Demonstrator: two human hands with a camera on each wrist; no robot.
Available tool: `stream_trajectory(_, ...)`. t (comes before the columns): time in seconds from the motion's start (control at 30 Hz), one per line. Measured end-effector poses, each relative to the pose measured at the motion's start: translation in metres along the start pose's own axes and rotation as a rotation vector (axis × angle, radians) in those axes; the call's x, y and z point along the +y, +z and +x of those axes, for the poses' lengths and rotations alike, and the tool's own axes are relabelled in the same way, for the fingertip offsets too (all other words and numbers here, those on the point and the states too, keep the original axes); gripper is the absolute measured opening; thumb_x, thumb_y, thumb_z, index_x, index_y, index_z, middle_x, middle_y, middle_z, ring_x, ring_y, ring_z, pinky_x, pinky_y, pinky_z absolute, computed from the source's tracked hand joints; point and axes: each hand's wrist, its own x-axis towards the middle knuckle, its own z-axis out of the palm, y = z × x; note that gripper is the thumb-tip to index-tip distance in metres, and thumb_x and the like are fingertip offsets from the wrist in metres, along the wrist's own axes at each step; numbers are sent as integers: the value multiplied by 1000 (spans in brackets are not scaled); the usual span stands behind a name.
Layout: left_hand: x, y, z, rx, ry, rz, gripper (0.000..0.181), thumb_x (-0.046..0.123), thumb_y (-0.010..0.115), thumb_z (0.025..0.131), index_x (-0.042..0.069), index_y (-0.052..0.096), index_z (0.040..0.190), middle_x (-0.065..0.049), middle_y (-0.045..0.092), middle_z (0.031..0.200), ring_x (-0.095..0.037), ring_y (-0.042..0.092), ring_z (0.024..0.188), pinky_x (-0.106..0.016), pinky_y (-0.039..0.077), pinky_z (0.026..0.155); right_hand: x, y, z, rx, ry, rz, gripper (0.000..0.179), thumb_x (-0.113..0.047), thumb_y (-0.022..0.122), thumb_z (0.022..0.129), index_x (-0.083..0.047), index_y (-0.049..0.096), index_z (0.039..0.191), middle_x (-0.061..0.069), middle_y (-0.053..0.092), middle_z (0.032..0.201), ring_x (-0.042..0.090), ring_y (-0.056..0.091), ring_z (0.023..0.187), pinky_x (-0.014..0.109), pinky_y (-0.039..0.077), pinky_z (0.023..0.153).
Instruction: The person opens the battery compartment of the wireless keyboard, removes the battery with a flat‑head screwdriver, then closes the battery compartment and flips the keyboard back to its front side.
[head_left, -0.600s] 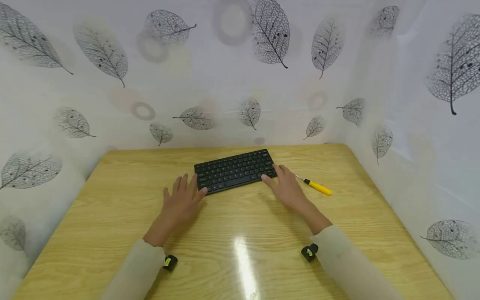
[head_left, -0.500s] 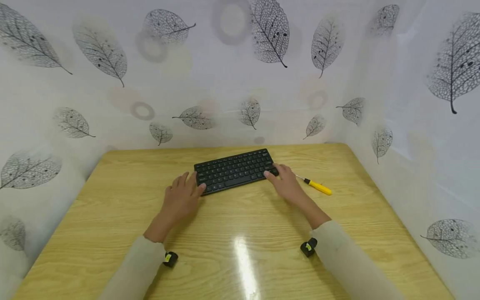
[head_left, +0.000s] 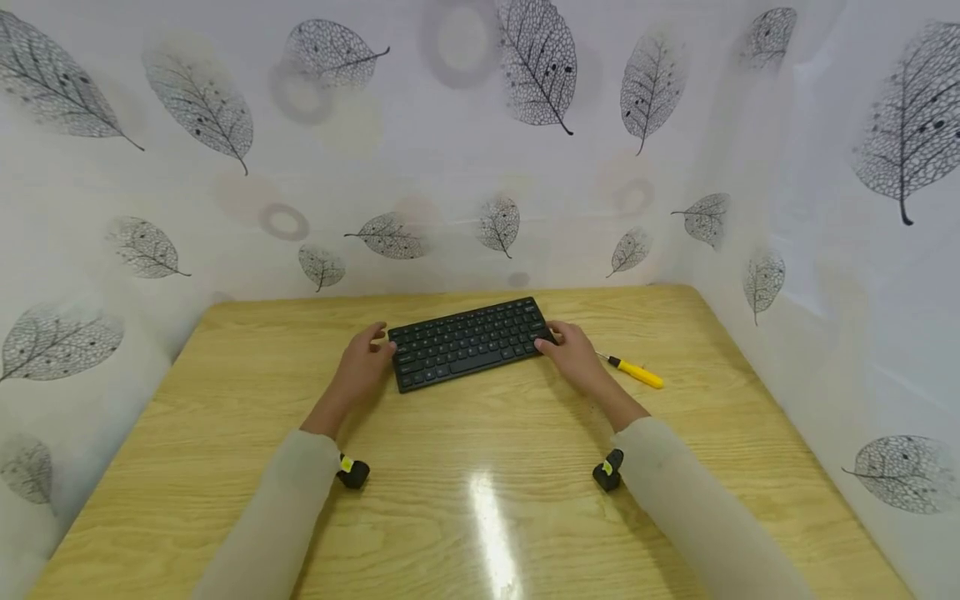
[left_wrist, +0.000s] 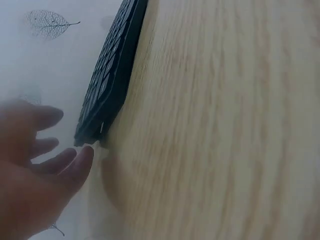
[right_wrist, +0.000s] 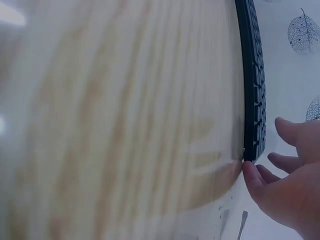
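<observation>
A compact black keyboard (head_left: pixel 468 343) lies slightly slanted on the table toward its back. At its left end is my left hand (head_left: pixel 362 365), fingers loosely bent. In the left wrist view the thumb tip of that hand (left_wrist: pixel 35 175) comes right up to the corner of the keyboard (left_wrist: pixel 117 65), the fingers spread beyond it. My right hand (head_left: pixel 576 358) is at the opposite end. Seen from the right wrist, that hand (right_wrist: pixel 292 182) has its thumb tip against the end of the keyboard (right_wrist: pixel 252 95), while its other fingers stand apart and relaxed.
A screwdriver (head_left: pixel 639 374) with a yellow handle lies right of the keyboard, its shaft pointing at my right hand. The wooden table (head_left: pixel 420 517) meets a white leaf-patterned curtain (head_left: pixel 442 158) at the back and sides. A small black device (head_left: pixel 354 473) hangs at the left sleeve.
My left hand has moved up along the keyboard's left end, its thumb leaving the front corner keys. My right hand has shifted slightly outward at the right corner. The keyboard stays in place.
</observation>
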Motion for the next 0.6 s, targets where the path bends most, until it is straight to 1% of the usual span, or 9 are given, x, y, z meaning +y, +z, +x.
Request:
stream_trajectory(0.1,-3,2,6,-2,-4,-26,57,25,45,108,4,27,158,-25,36,156,-43,43,139,-55,37,113,1,2,3,13,3,-17,53,-26,57,104,-2,45,150,23,39,154,41,47,136,56,41,109)
stream_trajectory(0.2,-5,3,9,11,-16,-43,54,21,45,108,2,30,157,-25,39,154,-42,43,139,-54,37,114,2,4,6,23,23,-43,52,-23,57,104,-1,45,150,24,42,151,38,49,133,55,41,108)
stream_trajectory(0.33,-5,4,12,26,-28,-37,52,16,44,108,-1,33,155,-26,41,153,-42,44,139,-53,37,114,3,5,8,31,30,-66,51,-21,57,104,0,46,149,24,44,150,38,49,132,53,42,108)
stream_trajectory(0.47,-3,4,17,26,-34,-31,50,14,45,107,-3,35,154,-26,43,152,-41,46,138,-52,39,112,2,4,9,44,29,-63,49,-18,57,103,0,48,148,23,44,150,38,48,135,52,41,110)
stream_trajectory(0.6,0,7,20,30,-49,-44,50,12,46,107,-4,36,153,-26,42,153,-41,48,136,-51,42,110,3,3,8,50,65,-40,48,-17,57,103,-2,49,148,22,45,150,37,49,135,51,42,110)
